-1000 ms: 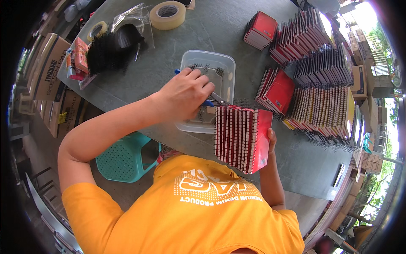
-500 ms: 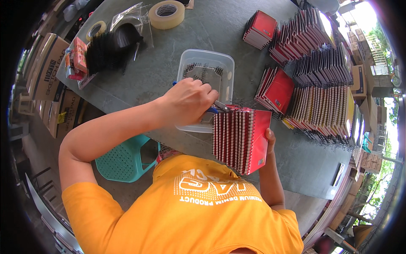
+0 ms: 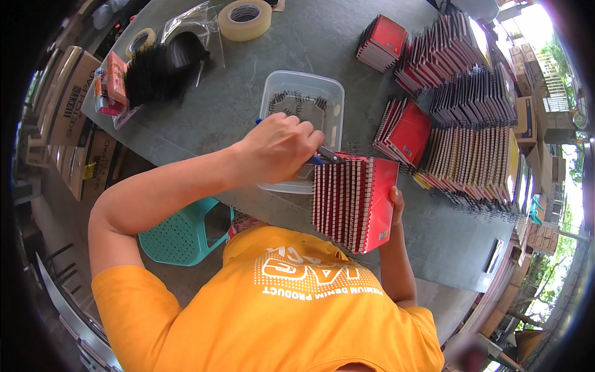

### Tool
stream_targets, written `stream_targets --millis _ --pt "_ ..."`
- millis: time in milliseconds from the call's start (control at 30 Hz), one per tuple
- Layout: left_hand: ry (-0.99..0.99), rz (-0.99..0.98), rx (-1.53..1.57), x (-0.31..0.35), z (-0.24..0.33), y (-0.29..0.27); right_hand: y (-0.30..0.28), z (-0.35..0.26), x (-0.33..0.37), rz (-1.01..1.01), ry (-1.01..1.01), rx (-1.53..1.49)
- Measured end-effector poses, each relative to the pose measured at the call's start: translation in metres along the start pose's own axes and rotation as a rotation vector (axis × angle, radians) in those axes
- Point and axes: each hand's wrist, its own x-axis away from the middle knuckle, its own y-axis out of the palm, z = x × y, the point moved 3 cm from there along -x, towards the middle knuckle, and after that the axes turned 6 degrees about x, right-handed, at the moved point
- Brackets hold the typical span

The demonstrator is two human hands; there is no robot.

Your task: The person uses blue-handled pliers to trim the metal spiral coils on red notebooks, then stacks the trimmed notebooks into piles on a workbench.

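My left hand [image 3: 282,146] is closed around blue-handled pliers [image 3: 330,155]. Their metal jaws touch the far end of a stack of red spiral notebooks [image 3: 347,201], by the coil ends. At the right edge of that stack, my right hand [image 3: 397,201] grips the covers; only its thumb side shows and the other fingers are hidden behind. The notebooks are held upright together, coil spines facing left. A clear plastic tub [image 3: 338,93] sits just beyond my left hand, with black coil scraps [image 3: 297,99] inside. My left hand covers part of its near side.
Several rows of spiral notebooks [image 3: 471,152] stand at the right, with smaller red stacks [image 3: 412,127] beside them. Tape rolls [image 3: 245,20], a black bristly pile [image 3: 155,74] and small red boxes [image 3: 115,77] lie at far left. Cartons [image 3: 68,105] and a teal stool [image 3: 180,235] stand left.
The pliers and my left hand have shifted very slightly to the right, still at the notebooks' far end. My right hand's grip looks the same.
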Motion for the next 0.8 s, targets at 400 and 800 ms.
stream_targets --millis 400,800 --pt "0.011 -0.059 0.036 -0.004 0.009 -0.006 -0.004 0.003 -0.003 0.019 0.009 0.043" --pt "0.065 0.008 0.010 -0.001 0.006 -0.014 -0.008 0.002 -0.004 0.039 0.013 0.033"
